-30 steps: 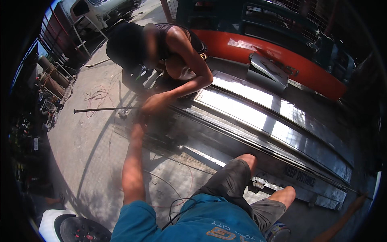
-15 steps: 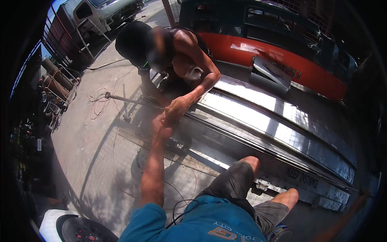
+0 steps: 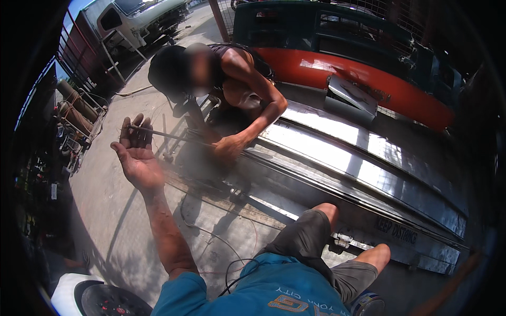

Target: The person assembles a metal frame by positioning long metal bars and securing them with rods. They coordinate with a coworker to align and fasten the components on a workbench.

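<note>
My left hand (image 3: 140, 166) is stretched out at the left, palm up, its fingers apart and slightly curled. The far end of a thin metal rod (image 3: 176, 138) reaches across to its fingertips; whether they touch cannot be told. A crouching co-worker's hand (image 3: 229, 148) is closed at the rod's other end, beside the near end of long folded metal panels (image 3: 337, 142). Of my right arm (image 3: 448, 287), only a blurred forearm shows at the right rim, near the panels' far right end. My right hand's fingers are lost in the dark there.
The co-worker (image 3: 237, 73) leans over the panels' left end. Behind stands a red and dark green vehicle body part (image 3: 311, 66). A bent grey metal box (image 3: 350, 100) rests on the panels. Cables (image 3: 221, 239) lie on the concrete. Gas cylinders (image 3: 76, 113) stand far left, a wheel (image 3: 113, 300) lower left.
My left hand has moved left and away from the co-worker's hand at the rod's near end, out to the rod's far end, and has opened. The co-worker's head has shifted slightly.
</note>
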The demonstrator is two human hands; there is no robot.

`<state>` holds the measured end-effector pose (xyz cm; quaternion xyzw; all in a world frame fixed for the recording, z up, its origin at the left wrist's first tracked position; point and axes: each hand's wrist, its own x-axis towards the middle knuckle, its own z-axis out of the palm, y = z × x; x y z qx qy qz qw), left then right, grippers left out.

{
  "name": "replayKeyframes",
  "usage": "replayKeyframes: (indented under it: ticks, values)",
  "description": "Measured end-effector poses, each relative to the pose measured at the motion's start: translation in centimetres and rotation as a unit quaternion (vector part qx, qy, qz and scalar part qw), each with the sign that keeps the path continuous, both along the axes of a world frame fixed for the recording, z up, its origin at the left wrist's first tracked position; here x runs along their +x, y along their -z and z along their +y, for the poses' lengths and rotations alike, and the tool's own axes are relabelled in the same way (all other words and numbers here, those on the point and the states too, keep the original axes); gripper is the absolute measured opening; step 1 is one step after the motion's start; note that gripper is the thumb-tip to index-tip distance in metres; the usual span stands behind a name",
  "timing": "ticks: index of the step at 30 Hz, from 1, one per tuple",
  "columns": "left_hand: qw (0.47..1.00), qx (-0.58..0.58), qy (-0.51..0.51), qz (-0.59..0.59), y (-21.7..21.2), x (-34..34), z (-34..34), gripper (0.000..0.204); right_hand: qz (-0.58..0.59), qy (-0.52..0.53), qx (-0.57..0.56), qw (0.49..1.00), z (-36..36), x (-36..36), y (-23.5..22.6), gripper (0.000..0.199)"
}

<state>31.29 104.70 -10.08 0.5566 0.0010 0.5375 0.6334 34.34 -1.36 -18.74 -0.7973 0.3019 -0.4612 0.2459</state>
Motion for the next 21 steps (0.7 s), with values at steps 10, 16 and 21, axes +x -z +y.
replayKeyframes:
  ticks: [10,16,21]
  values:
    - [0.996,0.077,0.006,0.052,0.8,-1.6,5.5,0.032,-0.122,-0.126,0.173,0.969,3.5,0.6,-2.1,0.064]
    - [0.974,0.194,-0.069,0.091,2.0,-3.8,12.8,0.037,-0.161,-0.137,0.19,0.959,9.7,2.7,-4.2,0.051]
    - [0.987,0.146,-0.035,0.056,1.5,-2.8,9.1,0.037,-0.161,-0.14,0.194,0.958,12.1,3.5,-4.7,0.041]
